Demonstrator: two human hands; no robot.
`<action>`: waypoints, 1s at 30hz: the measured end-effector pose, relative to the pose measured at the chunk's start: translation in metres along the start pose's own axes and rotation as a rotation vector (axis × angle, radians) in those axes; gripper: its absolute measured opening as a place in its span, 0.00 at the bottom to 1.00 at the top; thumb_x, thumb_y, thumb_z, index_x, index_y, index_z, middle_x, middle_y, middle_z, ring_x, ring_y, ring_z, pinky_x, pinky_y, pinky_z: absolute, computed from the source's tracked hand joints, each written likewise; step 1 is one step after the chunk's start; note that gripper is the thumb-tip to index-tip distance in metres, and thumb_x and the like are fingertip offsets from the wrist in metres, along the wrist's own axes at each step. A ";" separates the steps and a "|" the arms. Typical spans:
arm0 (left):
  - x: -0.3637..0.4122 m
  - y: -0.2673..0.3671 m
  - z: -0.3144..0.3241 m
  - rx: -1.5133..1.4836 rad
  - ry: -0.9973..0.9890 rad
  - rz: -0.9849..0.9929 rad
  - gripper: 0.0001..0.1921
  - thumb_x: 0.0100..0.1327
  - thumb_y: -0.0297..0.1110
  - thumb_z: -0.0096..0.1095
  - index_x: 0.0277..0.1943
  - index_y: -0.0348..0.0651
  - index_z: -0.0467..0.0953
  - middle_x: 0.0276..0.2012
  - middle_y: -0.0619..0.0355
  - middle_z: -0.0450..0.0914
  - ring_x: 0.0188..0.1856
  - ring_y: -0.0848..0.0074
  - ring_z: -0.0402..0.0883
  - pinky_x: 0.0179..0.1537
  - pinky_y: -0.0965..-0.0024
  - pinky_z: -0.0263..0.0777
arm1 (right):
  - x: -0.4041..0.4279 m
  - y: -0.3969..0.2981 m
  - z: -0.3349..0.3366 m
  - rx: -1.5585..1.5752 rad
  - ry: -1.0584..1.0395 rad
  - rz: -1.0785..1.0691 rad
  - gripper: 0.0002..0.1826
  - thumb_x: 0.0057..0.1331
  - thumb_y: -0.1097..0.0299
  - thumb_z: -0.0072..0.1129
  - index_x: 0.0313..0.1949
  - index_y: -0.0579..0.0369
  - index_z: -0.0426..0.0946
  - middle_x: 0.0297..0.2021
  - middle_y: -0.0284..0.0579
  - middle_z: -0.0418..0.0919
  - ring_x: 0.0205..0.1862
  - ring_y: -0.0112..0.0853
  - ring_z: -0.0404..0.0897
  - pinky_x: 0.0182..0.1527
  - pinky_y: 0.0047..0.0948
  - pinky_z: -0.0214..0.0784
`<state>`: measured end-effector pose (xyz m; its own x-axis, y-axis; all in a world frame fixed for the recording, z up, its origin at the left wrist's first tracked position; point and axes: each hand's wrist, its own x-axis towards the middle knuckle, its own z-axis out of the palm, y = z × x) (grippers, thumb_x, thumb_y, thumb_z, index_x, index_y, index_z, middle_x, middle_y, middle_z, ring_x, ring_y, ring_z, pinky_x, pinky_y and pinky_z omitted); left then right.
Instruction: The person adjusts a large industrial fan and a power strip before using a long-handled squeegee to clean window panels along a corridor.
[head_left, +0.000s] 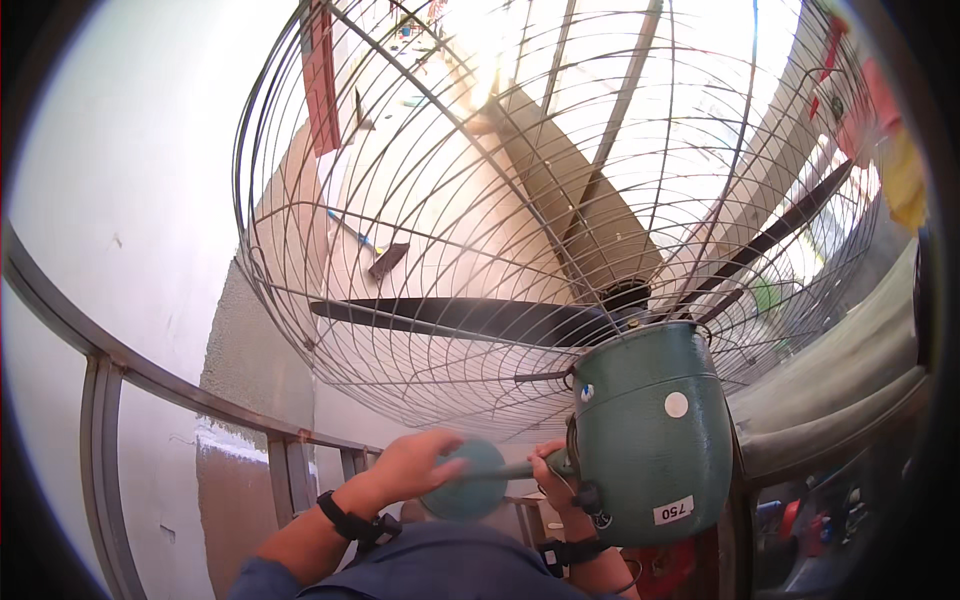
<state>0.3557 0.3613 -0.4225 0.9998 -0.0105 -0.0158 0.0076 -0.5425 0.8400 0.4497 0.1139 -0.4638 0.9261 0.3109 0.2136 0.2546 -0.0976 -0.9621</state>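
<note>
A large industrial fan fills the view, with a round wire guard (450, 225), dark blades (465, 316) and a green motor housing (651, 442) bearing a number label. Below the guard, my left hand (420, 469) is raised at the edge of a blurred green round base (480, 491); whether it touches the base is unclear. A green rod (510, 472) runs from the round base toward the motor. My right hand (551, 476) is closed around the rod's end beside the motor, with a cable close to the fingers. Both wrists wear black bands.
A metal railing (187, 394) curves along the left, in front of a pale wall (127, 187). Past the guard, a long-handled tool (388, 261) lies on the light floor. Draped grey cloth (840, 405) and a yellow cloth (904, 176) are at the right.
</note>
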 end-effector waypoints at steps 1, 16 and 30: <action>0.001 -0.009 0.001 -0.001 0.003 0.001 0.19 0.61 0.41 0.63 0.52 0.40 0.76 0.44 0.48 0.81 0.45 0.60 0.82 0.47 0.63 0.75 | 0.007 0.004 -0.002 -0.003 0.002 -0.003 0.09 0.56 0.79 0.63 0.34 0.54 0.72 0.32 0.40 0.78 0.32 0.24 0.75 0.34 0.27 0.71; 0.083 -0.047 -0.023 -0.008 -0.075 -0.168 0.18 0.64 0.37 0.63 0.52 0.35 0.75 0.43 0.50 0.83 0.44 0.69 0.84 0.47 0.69 0.76 | 0.192 0.050 0.000 0.031 0.075 -0.035 0.09 0.55 0.77 0.62 0.35 0.53 0.72 0.33 0.34 0.73 0.36 0.22 0.72 0.39 0.26 0.68; 0.220 -0.136 -0.090 -0.101 -0.071 -0.288 0.19 0.64 0.37 0.61 0.53 0.35 0.75 0.44 0.51 0.83 0.48 0.70 0.82 0.51 0.69 0.74 | 0.228 0.064 0.020 0.095 0.186 0.038 0.13 0.53 0.86 0.55 0.33 0.54 0.67 0.30 0.39 0.71 0.34 0.30 0.77 0.47 0.35 0.70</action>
<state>0.5763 0.5084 -0.4920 0.9525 0.0706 -0.2961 0.2957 -0.4459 0.8448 0.6719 0.1977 -0.4797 0.9722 0.1280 0.1959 0.1993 -0.0141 -0.9798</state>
